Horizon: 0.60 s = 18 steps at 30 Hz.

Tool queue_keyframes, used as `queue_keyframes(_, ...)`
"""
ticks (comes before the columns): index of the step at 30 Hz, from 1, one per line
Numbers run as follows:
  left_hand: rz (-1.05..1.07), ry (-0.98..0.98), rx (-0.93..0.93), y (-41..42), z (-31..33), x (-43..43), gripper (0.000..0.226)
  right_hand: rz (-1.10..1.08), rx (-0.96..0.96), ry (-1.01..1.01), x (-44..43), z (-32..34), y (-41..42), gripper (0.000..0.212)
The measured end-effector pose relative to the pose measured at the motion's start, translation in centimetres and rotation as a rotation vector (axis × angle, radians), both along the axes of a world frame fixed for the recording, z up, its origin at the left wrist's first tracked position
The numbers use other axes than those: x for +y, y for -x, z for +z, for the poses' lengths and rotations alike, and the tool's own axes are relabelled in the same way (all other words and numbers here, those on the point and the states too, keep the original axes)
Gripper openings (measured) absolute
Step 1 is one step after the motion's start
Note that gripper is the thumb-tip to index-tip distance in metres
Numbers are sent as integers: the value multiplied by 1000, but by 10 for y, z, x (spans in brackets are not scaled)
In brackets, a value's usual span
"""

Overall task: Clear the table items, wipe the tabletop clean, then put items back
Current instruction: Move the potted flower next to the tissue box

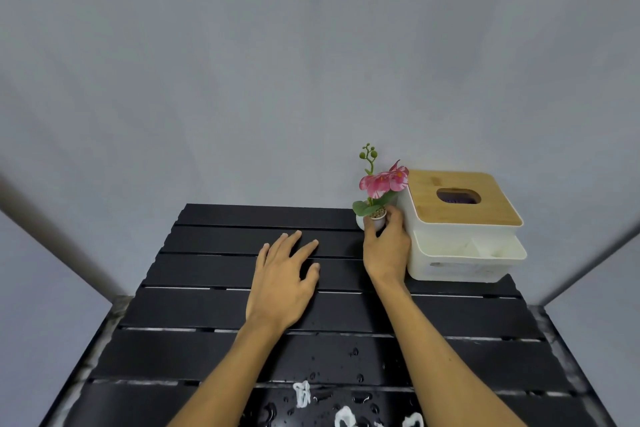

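Observation:
A black slatted table (pixel 214 315) fills the lower view. At its far right edge my right hand (pixel 386 248) grips the small white pot of a pink artificial flower (pixel 381 182); the pot touches or hovers just above the tabletop, I cannot tell which. Directly right of it stands a white tissue box with a wooden lid (pixel 460 198) and a front tray. My left hand (pixel 282 276) rests flat on the slats near the table's middle, fingers spread, holding nothing. Water drops and white foam blobs (pixel 303 393) lie on the near slats between my forearms.
A grey wall rises right behind the table's far edge. Pale poles slant along the left (pixel 52 236) and right (pixel 588 253) sides. The floor shows beyond both table sides.

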<state>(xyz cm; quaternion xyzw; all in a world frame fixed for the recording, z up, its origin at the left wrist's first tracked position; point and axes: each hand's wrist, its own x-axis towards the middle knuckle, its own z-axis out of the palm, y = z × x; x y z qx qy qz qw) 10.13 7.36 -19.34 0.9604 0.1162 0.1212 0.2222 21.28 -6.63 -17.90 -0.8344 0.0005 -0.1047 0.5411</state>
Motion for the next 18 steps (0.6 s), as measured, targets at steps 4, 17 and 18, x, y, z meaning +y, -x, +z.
queue_keyframes(4,-2,-5,-2,-1,-1,0,52,31,-5,-13,-2,0,2,40)
queue_keyframes(17,-36,223,56,4,18,2,42,311,190,162,-47,29,73,53)
queue_keyframes(18,-43,293,72,7,24,4,41,339,197,178,-52,33,83,51)
